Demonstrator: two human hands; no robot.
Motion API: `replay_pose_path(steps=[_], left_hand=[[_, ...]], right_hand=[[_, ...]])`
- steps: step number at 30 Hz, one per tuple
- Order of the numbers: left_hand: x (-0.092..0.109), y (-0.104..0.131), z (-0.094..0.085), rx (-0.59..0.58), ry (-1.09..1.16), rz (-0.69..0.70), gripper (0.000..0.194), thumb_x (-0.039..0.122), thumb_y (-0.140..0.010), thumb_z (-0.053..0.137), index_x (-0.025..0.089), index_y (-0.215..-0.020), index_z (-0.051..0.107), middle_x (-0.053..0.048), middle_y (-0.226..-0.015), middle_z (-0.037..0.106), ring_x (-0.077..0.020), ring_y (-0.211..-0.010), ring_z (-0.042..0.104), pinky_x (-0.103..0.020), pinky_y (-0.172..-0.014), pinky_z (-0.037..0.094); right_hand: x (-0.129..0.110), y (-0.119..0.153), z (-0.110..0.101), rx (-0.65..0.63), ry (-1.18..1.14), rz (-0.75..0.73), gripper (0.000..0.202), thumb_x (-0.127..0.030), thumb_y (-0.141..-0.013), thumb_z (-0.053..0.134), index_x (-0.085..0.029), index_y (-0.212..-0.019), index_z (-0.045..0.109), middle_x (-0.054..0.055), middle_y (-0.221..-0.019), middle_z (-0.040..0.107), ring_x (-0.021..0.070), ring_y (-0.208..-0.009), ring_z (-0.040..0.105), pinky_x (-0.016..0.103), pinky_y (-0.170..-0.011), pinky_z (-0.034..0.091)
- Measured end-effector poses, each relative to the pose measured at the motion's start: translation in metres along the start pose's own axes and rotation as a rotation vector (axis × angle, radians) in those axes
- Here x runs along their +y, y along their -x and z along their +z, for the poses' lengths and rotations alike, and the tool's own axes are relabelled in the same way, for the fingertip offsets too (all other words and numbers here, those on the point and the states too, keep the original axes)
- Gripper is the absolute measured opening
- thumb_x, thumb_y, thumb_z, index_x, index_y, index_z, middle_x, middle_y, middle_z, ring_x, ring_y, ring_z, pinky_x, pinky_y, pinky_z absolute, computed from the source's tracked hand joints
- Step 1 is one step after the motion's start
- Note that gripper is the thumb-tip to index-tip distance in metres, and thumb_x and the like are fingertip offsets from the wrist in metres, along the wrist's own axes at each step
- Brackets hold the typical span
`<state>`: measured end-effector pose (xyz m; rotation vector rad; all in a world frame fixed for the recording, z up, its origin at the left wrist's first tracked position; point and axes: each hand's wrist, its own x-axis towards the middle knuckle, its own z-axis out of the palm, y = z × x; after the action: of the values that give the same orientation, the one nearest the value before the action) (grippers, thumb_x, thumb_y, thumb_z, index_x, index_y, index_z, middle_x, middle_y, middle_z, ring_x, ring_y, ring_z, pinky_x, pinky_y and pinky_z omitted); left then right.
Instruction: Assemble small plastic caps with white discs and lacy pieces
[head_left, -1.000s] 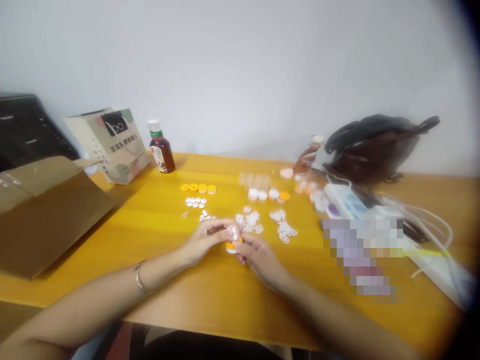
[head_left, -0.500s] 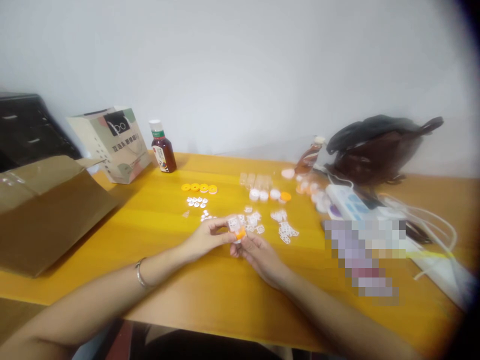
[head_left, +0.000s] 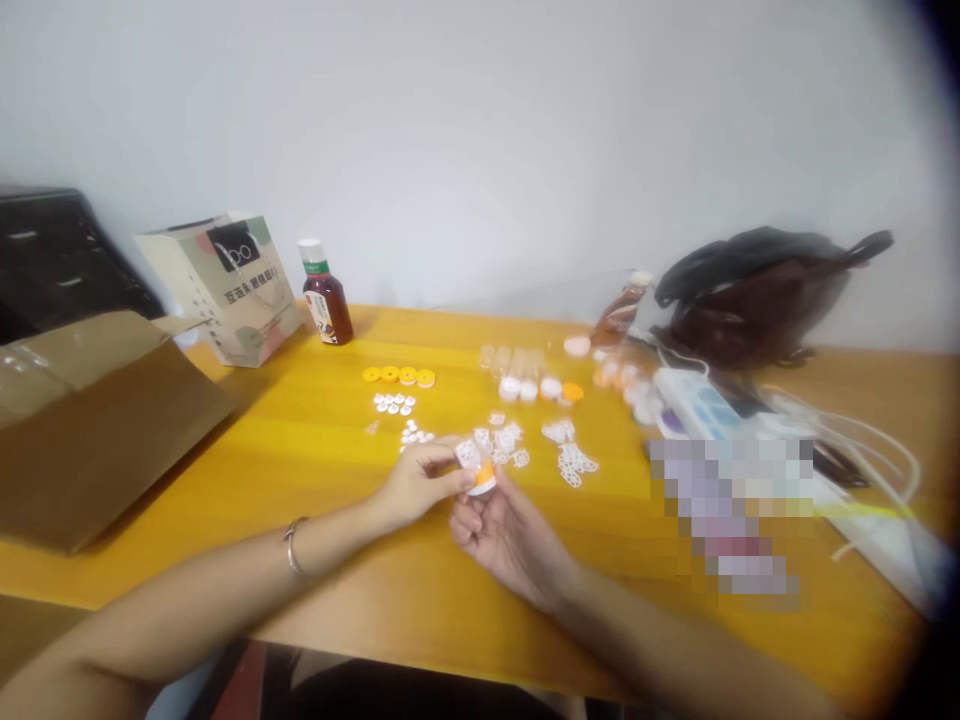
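Between my two hands, above the front middle of the table, is a small clear plastic bottle (head_left: 466,455) with an orange and white cap (head_left: 484,478), tilted. My left hand (head_left: 420,485) pinches it from the left with thumb and fingers. At the cap's right side, my right hand (head_left: 510,535) has its fingers curled and its fingertips on the cap. Just beyond lie loose white patterned plastic pieces (head_left: 576,463), small white round pieces (head_left: 394,404) and a row of yellow rings (head_left: 407,376). Farther back are clear bottle bodies (head_left: 512,361) and white and orange caps (head_left: 550,388).
An open cardboard box (head_left: 97,430) and a paper bag (head_left: 240,290) stand at left, near a dark drink bottle (head_left: 330,312). To the right are a second bottle (head_left: 621,312), a dark bag (head_left: 750,300), a white power strip (head_left: 694,405) and cables.
My right hand has shifted slightly down and turned, showing more of the cap's white edge. My left hand has moved a little to the right, still gripping the bottle.
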<state>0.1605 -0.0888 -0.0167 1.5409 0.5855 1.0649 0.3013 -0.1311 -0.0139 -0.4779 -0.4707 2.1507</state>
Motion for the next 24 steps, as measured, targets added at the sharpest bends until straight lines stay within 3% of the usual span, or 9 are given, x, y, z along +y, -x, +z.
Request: replay_pose_path(steps=[7,14,24], left_hand=[[0.0,0.003,0.006,0.07,-0.069,0.066,0.024,0.035,-0.074,0.062,0.011,-0.077,0.063,-0.006,-0.082,0.059,-0.0142,-0.072,0.053,-0.024,-0.064,0.044],[-0.002,0.002,0.005,0.116,-0.255,0.131,0.026,0.038,-0.074,0.061,0.013,-0.077,0.064,-0.009,-0.087,0.061,-0.0204,-0.086,0.055,-0.032,-0.08,0.043],[-0.004,0.003,0.008,0.117,-0.312,0.136,0.017,0.03,-0.074,0.062,0.013,-0.078,0.064,-0.008,-0.09,0.061,-0.0199,-0.088,0.056,-0.032,-0.082,0.042]], right_hand=[[0.004,0.002,0.006,0.026,-0.067,-0.029,0.026,-0.044,-0.073,0.062,-0.02,-0.08,0.053,-0.005,-0.062,0.046,0.0062,-0.05,0.033,0.02,-0.053,0.032],[0.006,0.001,0.014,0.037,-0.104,0.016,0.031,-0.051,-0.076,0.054,-0.02,-0.073,0.049,-0.008,-0.048,0.032,0.0079,-0.045,0.022,0.021,-0.047,0.025],[0.007,0.001,0.011,-0.017,-0.092,0.089,0.042,-0.055,-0.08,0.044,-0.02,-0.057,0.039,-0.009,-0.044,0.021,0.0082,-0.042,0.019,0.02,-0.045,0.023]])
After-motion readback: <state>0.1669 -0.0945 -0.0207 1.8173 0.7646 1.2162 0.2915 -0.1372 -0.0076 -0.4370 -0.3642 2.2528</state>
